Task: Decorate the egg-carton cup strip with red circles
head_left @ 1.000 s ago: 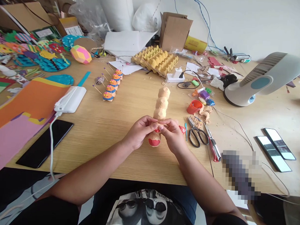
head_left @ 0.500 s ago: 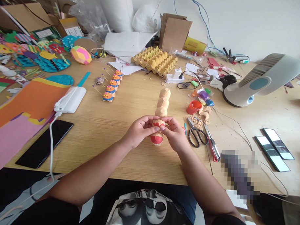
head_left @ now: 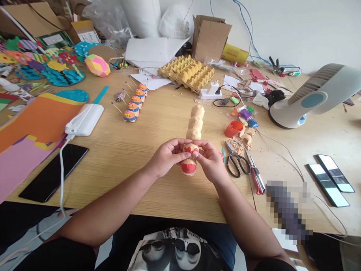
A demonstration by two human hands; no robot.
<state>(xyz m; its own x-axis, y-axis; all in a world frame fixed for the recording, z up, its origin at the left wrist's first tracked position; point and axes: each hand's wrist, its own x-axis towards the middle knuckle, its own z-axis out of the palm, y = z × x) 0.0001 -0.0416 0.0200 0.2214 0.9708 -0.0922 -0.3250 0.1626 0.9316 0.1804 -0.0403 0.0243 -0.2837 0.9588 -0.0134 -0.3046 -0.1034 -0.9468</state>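
A tan egg-carton caterpillar point(head_left: 195, 124) of several bumpy segments lies lengthwise on the wooden table point(head_left: 132, 153). Its near end has a red patch below and small red pieces on top. My left hand point(head_left: 166, 156) pinches that near end from the left, fingers closed on it. My right hand point(head_left: 209, 162) pinches it from the right, fingertips pressed on the small red pieces. The two hands meet over the same segment.
Black scissors point(head_left: 238, 161), a red box cutter point(head_left: 256, 175) and a red clay pot point(head_left: 233, 128) lie right of my hands. A painted caterpillar point(head_left: 134, 104), white power bank point(head_left: 84, 119) and black phone point(head_left: 53, 171) sit left. A yellow egg tray point(head_left: 187, 71) and fan point(head_left: 313, 96) stand behind.
The caterpillar's near end has shifted slightly right and up, and the red pieces now sit on top under my fingertips. Both hands stay pinched on it.
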